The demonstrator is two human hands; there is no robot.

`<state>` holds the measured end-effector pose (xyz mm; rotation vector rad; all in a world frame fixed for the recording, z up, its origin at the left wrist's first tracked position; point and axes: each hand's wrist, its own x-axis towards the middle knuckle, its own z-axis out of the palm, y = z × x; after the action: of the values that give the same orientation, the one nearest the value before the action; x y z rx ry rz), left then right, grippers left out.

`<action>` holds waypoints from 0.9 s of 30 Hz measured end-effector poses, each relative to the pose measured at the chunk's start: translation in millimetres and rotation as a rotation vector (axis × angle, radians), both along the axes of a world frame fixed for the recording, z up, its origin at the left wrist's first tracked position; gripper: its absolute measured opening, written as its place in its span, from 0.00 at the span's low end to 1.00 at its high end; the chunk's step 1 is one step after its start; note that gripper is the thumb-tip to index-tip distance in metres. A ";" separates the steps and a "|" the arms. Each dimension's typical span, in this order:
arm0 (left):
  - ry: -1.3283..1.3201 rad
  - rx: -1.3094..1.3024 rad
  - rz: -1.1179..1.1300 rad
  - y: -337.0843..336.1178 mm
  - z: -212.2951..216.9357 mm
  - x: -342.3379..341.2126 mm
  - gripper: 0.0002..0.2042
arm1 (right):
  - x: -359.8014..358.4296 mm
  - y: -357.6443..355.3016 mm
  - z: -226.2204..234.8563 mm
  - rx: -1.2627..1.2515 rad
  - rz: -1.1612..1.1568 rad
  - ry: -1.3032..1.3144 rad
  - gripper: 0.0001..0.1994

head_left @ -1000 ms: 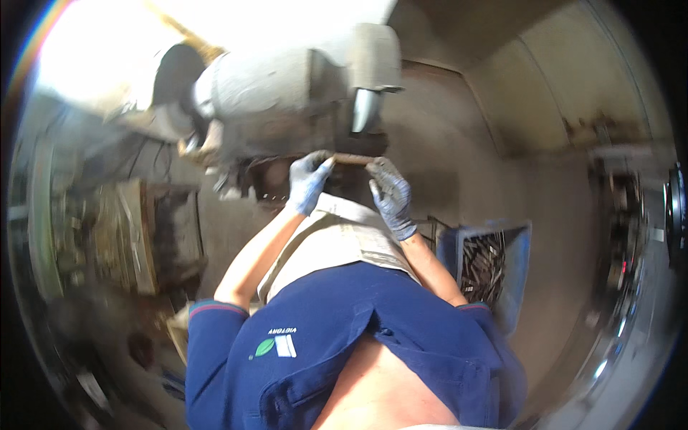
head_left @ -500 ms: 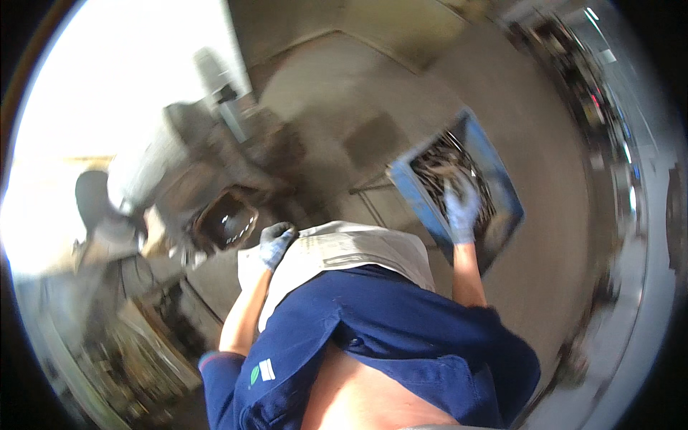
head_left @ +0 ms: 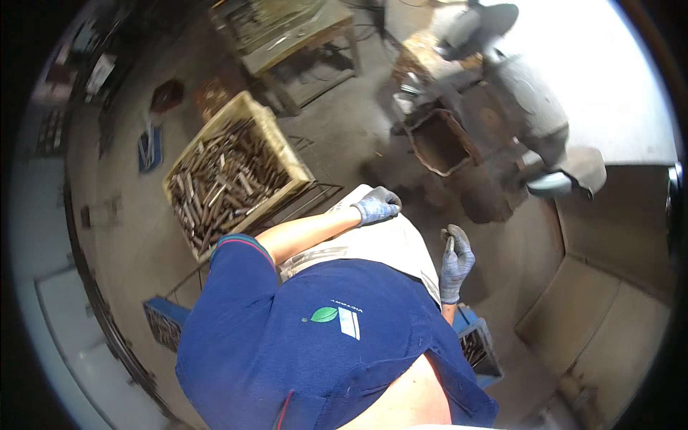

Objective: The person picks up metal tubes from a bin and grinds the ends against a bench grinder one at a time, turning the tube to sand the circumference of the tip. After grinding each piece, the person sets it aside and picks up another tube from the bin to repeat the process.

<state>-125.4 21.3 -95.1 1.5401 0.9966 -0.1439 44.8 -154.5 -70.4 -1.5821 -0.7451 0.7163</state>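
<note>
While the yellow crate (head_left: 240, 168) of metal rods fills the upper left of the frame, the left hand (head_left: 376, 206) rests loosely curled, holding nothing, at centre. Just right of it and lower, the right hand (head_left: 456, 261) pinches a short metal rod (head_left: 449, 244), held roughly upright.

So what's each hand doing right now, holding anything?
Left hand: gloved, curled against the apron, nothing visible in it.
Right hand: gloved, pinching a small metal piece.
</note>
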 end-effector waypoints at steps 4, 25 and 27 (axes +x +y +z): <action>-0.107 -0.100 0.367 -4.0 1.8 -68.9 0.07 | -20.6 31.8 -4.1 0.001 0.256 0.182 0.10; 0.578 0.717 1.547 -34.2 34.6 -607.4 0.17 | -187.8 240.0 -113.4 -0.596 0.464 0.667 0.29; 0.184 0.545 1.757 -64.2 -17.1 -633.6 0.22 | -204.3 258.1 -129.8 -0.641 0.471 0.679 0.29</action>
<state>-759.1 -42.9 -112.2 0.5856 2.2873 1.3004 -159.4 103.5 -200.3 -1.5547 -0.3789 1.8681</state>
